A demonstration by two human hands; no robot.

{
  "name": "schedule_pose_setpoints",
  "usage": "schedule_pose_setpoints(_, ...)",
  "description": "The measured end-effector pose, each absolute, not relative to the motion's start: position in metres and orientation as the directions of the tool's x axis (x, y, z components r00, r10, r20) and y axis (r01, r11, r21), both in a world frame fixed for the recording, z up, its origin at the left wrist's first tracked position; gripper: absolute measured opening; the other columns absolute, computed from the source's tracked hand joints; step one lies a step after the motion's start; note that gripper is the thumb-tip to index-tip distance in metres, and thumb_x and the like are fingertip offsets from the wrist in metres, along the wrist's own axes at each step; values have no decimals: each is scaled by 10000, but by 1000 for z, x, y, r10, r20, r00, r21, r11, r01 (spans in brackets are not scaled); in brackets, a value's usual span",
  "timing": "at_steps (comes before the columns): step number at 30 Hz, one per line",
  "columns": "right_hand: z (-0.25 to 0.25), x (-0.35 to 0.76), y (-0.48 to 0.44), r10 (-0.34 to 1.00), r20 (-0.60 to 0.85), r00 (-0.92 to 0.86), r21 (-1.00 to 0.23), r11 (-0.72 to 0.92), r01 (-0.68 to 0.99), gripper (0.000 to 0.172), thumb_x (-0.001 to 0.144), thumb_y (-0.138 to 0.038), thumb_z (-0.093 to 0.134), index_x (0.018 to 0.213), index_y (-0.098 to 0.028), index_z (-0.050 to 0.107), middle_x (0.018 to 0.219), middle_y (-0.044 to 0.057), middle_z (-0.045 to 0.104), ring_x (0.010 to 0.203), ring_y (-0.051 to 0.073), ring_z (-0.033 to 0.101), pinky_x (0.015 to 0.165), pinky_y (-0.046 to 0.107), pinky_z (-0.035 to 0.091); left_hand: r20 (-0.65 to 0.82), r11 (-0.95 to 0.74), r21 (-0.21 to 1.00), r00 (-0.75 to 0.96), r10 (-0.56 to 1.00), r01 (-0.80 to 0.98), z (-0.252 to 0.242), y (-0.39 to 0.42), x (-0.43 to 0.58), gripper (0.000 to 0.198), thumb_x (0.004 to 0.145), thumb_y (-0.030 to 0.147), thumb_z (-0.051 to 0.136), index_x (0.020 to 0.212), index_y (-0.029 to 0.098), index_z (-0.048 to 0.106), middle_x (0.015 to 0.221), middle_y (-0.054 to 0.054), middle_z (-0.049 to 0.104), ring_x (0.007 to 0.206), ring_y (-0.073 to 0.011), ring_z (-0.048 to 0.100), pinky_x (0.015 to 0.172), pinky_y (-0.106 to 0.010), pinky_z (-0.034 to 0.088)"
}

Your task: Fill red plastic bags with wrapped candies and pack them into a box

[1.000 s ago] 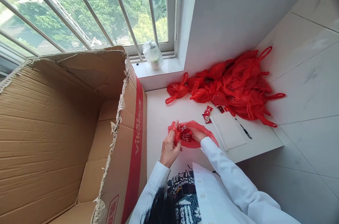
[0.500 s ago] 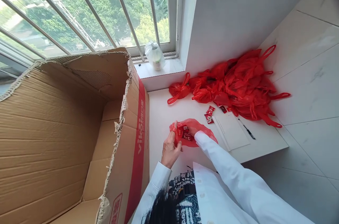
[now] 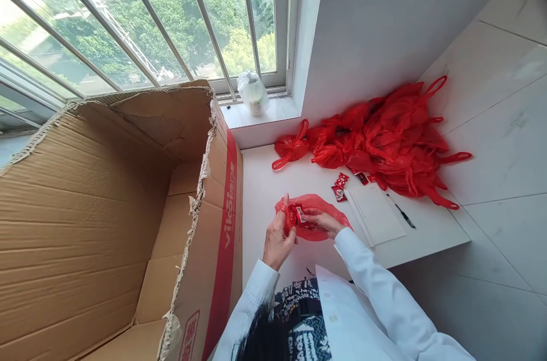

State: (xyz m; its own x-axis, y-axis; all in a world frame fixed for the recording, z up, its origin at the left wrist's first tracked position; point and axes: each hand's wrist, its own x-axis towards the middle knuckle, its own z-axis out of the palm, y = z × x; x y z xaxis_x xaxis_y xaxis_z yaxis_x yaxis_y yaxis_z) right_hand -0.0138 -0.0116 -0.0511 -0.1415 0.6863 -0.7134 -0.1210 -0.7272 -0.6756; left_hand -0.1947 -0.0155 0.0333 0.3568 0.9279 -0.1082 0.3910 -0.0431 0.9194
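My left hand (image 3: pixel 277 242) grips the near-left rim of a red plastic bag (image 3: pixel 315 201), which lies spread on the white table. By its fingertips is a red packet (image 3: pixel 292 216) with gold marks; I cannot tell whether the fingers hold it. My right hand (image 3: pixel 327 223) is over the bag's mouth, its fingers pinching a small red-and-white snack packet (image 3: pixel 300 214). The rest of the bag's contents are mostly hidden behind the hands.
A large open cardboard box (image 3: pixel 222 224) stands left of the table (image 3: pixel 260 179). Tied red bags (image 3: pixel 397 133) are heaped against the wall. Loose packets (image 3: pixel 339 193), a white paper pad (image 3: pixel 378 216) and a black pen (image 3: pixel 401 212) lie right. A white bag (image 3: pixel 253 93) sits on the sill.
My right hand has come up out of the bag with a snack packet showing between its fingers. My left hand keeps its hold on the rim.
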Motion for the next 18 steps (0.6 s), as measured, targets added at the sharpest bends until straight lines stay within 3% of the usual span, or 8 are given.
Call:
schedule_pose_setpoints(3,-45,-15,-17,670,-706,-230,-626,-742,-241,237,917,-306,580,1083,-139,604,991,40,646,794,132,630,700,306,547,-112,-41,918,357,927,393,34,-15,-195,803,769,81,448,1504,275,191,1377,-117,526,525,-51,559,470,-187,513)
schedule_pose_setpoints(8,-43,-18,-22,633,-712,-303,-522,-767,-374,237,926,-321,564,1071,-138,603,935,26,638,723,110,609,645,272,533,-118,-35,914,348,930,405,38,-16,-194,802,770,65,447,1502,275,196,1264,-83,610,471,-32,534,520,-196,521)
schedule_pose_setpoints(13,-54,-29,-29,591,-777,-218,-477,-778,-409,252,934,-323,549,1113,-148,582,995,43,629,770,125,615,653,282,541,-105,-51,905,339,935,422,38,-15,-198,792,764,59,447,1500,239,217,1017,-50,699,476,-71,535,525,-212,521)
schedule_pose_setpoints(18,-69,-38,-28,533,-839,-112,-447,-791,-416,275,921,-308,570,1149,-155,573,1072,61,620,856,153,625,712,324,555,-107,-62,901,358,928,430,35,-15,-199,766,768,64,445,1490,221,245,799,-2,684,497,-103,548,529,-226,517)
